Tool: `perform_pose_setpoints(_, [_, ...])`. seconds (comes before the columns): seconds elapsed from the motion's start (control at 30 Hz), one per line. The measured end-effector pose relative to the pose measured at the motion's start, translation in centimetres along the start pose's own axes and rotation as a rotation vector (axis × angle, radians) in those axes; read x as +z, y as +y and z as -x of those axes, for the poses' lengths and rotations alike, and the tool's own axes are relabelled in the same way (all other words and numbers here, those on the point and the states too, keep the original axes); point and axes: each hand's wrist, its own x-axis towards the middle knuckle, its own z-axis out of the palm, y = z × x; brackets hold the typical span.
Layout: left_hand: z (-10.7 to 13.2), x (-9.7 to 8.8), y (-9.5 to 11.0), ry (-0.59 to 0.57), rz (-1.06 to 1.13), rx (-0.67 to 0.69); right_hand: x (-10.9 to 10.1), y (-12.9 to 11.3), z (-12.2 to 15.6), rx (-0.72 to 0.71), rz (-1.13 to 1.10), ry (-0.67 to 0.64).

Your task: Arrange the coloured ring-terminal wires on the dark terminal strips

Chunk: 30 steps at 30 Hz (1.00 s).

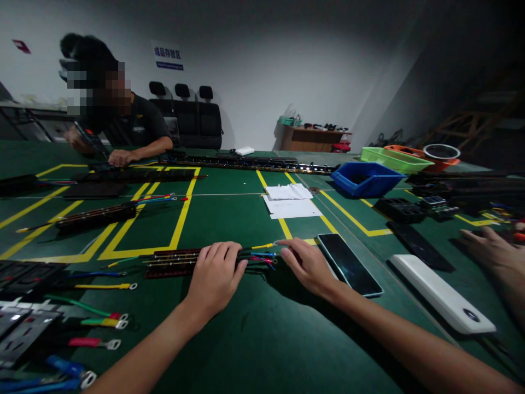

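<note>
My left hand (216,272) lies palm down over the right end of a long dark terminal strip (172,261) on the green mat, fingers curled onto it. My right hand (307,264) rests just to the right, its fingertips pinched at the coloured wire ends (264,255) (yellow, blue, red) that stick out of the strip. A black phone (348,264) lies face up beside my right wrist.
A white power bank (441,293) and another person's hand (494,250) are at the right. Loose wires with ring lugs (102,317) lie at the left. Papers (289,200), a blue bin (365,178) and more strips sit farther back. A person works at the far left.
</note>
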Motion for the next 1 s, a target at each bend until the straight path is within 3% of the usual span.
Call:
perform_pose_setpoints(0.27, [0.02,0.15,-0.19,0.024,-0.009,0.01,0.04,-0.25,-0.25,-0.011,0.075,-0.183])
perform_pose_setpoints(1.0, [-0.08,-0.06,-0.08,0.004,-0.001,-0.003,-0.16,-0.49,-0.55,0.011,0.065,-0.216])
